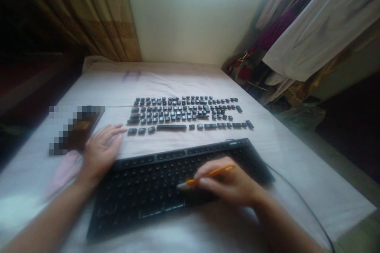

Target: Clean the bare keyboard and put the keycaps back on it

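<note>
A black keyboard base (pixel 170 154), stripped of its keycaps, lies at an angle on the white cloth in front of me. My right hand (pixel 225 182) is over its middle, closed around a small brush (pixel 194 182) with a yellow handle. The brush's pale tip is down at the key sockets; blur hides whether it touches. At the keyboard's far left corner is my left hand (pixel 103 146), its fingers stretched toward the loose keycaps and holding nothing. Those black keycaps (pixel 178 115) lie in rows beyond the keyboard, with the long space bar (pixel 171 127) in the nearest row.
Left of my left hand lie a dark, partly pixelated object (pixel 83 130) and a pink cloth (pixel 63 172). The keyboard cable (pixel 303 197) runs along the right side. Clothes (pixel 320 27) hang at the right, and a curtain (pixel 109 16) hangs at the back left.
</note>
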Motion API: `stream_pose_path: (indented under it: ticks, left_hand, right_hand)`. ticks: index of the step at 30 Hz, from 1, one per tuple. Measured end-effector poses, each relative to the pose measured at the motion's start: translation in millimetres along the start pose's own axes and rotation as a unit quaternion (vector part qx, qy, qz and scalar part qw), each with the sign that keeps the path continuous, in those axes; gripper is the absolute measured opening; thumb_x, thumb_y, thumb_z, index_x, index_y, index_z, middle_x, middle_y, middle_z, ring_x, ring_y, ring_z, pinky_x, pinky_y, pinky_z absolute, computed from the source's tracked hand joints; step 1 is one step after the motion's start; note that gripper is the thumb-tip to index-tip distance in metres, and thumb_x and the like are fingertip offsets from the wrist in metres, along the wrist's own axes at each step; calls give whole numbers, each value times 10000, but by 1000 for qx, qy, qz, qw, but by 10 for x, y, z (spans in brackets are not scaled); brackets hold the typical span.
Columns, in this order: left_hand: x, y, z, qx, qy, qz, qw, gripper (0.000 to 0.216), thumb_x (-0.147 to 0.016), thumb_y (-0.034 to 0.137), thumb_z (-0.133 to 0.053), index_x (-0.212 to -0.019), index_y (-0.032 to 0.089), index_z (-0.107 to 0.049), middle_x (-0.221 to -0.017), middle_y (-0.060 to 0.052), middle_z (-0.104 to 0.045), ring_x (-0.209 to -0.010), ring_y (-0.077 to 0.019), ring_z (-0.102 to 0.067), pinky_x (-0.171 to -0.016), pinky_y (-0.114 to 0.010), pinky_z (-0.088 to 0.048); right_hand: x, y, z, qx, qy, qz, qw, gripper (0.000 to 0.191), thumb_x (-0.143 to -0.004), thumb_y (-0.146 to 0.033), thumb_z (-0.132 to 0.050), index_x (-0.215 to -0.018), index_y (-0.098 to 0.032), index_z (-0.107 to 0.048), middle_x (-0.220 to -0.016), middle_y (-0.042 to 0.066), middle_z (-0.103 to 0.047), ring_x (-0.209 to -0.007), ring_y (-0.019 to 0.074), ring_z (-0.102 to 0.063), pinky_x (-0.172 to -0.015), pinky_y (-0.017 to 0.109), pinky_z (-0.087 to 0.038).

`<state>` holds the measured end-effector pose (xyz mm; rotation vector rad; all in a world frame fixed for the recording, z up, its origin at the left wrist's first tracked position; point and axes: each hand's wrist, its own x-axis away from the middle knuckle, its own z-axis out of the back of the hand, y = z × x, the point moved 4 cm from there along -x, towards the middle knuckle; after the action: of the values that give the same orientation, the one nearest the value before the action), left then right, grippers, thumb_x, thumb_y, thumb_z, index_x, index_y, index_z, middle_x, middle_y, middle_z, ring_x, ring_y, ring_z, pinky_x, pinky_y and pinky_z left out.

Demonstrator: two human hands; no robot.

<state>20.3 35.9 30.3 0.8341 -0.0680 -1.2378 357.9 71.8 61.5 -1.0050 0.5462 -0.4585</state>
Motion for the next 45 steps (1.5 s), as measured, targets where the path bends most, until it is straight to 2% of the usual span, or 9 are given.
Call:
stream_pose_path:
  ticks: [4, 9, 13, 18, 21, 24, 28, 36, 45]
  left_hand:
    - [11, 19, -45, 5, 10, -30, 999, 320, -880, 432, -480, -988, 245, -716, -1190, -73, -724, -1242, -273, -604, -1165, -513, -405]
    - [15, 47, -52, 24, 29, -43, 998, 307, -901, 420, -487, -1003, 238, -712, -1207, -74, -716, -1242, -260, -603, -1171, -494, -407]
    - [27, 49, 27, 21, 48, -39, 998, 295, -905, 411, -489, -1009, 240, -706, -1222, -70, -707, -1240, -258, -604, -1167, -485, -411]
    - [119, 50, 149, -62, 23, -51, 997, 298, -891, 397, -465, -1014, 262, -701, -1210, -61, -716, -1262, -304, -586, -1147, -554, -398]
    - [185, 77, 197, -125, 7, -54, 991, 324, -905, 387, -423, -1029, 276, -701, -1232, -50, -715, -1294, -313, -562, -1145, -567, -368]
    - [215, 86, 210, -141, -2, -44, 989, 378, -930, 407, -378, -1034, 252, -706, -1254, -67, -707, -1309, -312, -549, -1142, -558, -363]
    - [208, 39, 184, -111, -13, -29, 993, 385, -922, 420, -390, -1040, 241, -710, -1264, -73, -702, -1307, -302, -548, -1150, -545, -368]
    - [203, 1, 151, -89, -35, -14, 995, 413, -919, 450, -412, -1087, 214, -707, -1282, -87, -689, -1322, -277, -536, -1167, -520, -361]
    - [219, 11, 151, -82, -34, -17, 996, 400, -927, 447, -428, -1091, 209, -705, -1283, -86, -685, -1329, -277, -529, -1171, -515, -364]
  right_hand:
    - [-49, -159, 103, -25, 57, 21, 998, 102, -903, -167, -634, -896, -165, -736, -757, 43, -756, -644, 142, -703, -595, 232, -576]
    - [-106, -301, 279, -70, 160, -6, 985, 42, -919, -217, -625, -898, -197, -656, -672, -1, -704, -580, 126, -673, -548, 222, -560]
    - [-131, -254, 124, -10, 151, 1, 988, 102, -947, -190, -534, -867, -201, -596, -628, -19, -663, -536, 111, -635, -515, 202, -517]
    - [-86, -180, -136, 93, 131, 98, 982, 147, -906, -112, -508, -914, -190, -633, -715, 17, -708, -587, 128, -679, -549, 214, -539]
    - [-26, -195, -160, 115, 155, 142, 971, 186, -880, -78, -503, -951, -199, -625, -712, 14, -726, -569, 139, -694, -541, 222, -547]
    - [27, -260, -152, 173, 162, 179, 955, 173, -849, -76, -498, -865, -210, -607, -636, -8, -698, -485, 137, -647, -500, 238, -514]
    - [54, -311, -152, 208, 154, 178, 949, 188, -832, -80, -473, -780, -221, -585, -555, -35, -640, -406, 116, -565, -447, 237, -452]
    - [26, -278, -229, 190, 135, 175, 957, 182, -826, -74, -478, -779, -219, -577, -552, -45, -638, -405, 99, -551, -452, 225, -433]
    - [11, -261, -204, 160, 90, 157, 970, 181, -855, -82, -499, -895, -203, -627, -659, -3, -714, -479, 119, -627, -497, 227, -499]
